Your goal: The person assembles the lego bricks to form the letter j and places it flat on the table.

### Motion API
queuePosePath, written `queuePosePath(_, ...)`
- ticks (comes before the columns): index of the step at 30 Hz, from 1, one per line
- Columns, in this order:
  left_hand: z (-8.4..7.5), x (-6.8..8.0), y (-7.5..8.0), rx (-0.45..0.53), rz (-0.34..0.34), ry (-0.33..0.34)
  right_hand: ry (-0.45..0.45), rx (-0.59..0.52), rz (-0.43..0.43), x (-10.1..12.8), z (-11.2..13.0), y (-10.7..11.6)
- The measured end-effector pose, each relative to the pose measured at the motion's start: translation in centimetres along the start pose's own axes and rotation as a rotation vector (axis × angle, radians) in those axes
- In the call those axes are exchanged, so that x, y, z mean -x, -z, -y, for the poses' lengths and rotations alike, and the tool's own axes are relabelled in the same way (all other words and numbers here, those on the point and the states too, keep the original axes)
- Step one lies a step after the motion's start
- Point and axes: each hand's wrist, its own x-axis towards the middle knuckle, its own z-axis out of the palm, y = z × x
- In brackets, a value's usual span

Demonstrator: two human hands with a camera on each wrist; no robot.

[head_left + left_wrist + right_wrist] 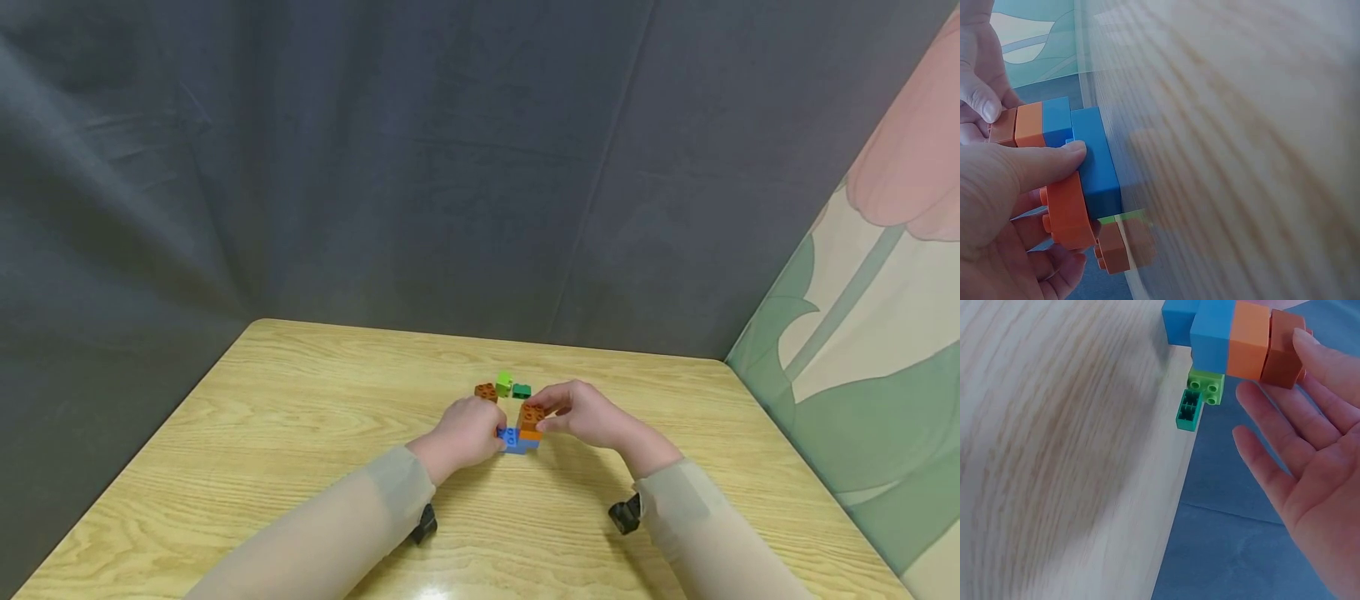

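Note:
A small brick stack stands at the table's middle: a blue base brick (513, 442), an orange brick (531, 434) and a brown brick (532, 414) on top. My left hand (467, 431) grips the blue base brick (1096, 167), thumb on its side, with another orange brick (1069, 214) under the curled fingers. My right hand (579, 413) pinches the brown top brick (1282, 355), one fingertip lying over it in the right wrist view while the other fingers (1272, 456) stay spread.
Three loose bricks lie just behind the stack: brown (486, 391), lime green (504, 382) and dark green (522, 390). The wooden table (300, 433) ends at a dark curtain behind and a patterned wall on the right.

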Motion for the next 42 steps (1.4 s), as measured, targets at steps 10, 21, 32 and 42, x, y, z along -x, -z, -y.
queuePosePath(10, 0.3, -0.1, -0.2, 0.008, 0.006, 0.008, 0.025, 0.058, -0.001, -0.2, 0.3, -0.1)
queuePosePath(21, 0.5, -0.2, 0.3, -0.013, 0.006, 0.001, 0.020, 0.107, -0.001, -0.7, 0.7, -0.1)
queuePosePath(32, -0.1, 0.0, 0.6, -0.017, 0.024, 0.015, 0.062, 0.098, 0.073, -1.4, 0.4, 0.8)
queuePosePath(42, -0.2, 0.1, 0.4, -0.004, 0.018, 0.000, 0.061, 0.097, 0.056, -3.7, 0.5, 1.4)
